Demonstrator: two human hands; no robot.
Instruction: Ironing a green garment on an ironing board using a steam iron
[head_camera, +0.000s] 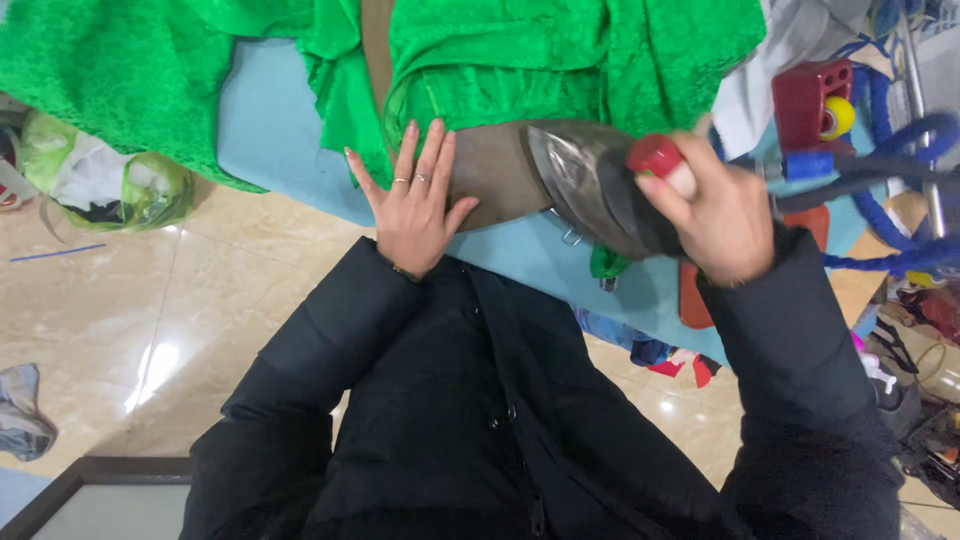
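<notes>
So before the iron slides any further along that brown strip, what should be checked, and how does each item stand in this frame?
1. Right hand grips the iron by its handle: ok.
2. Left hand lies flat on the brown strip, holding it down: ok.
3. Left fingers are apart from the iron's soleplate: ok, though the gap is small.
4. Strip lies smooth ahead of the iron: cannot tell, motion blur.
5. Green fabric is bunched at the strip's far edge, not under the iron: ok.
6. Blue hose hangs free of the padded board: cannot tell.
</notes>
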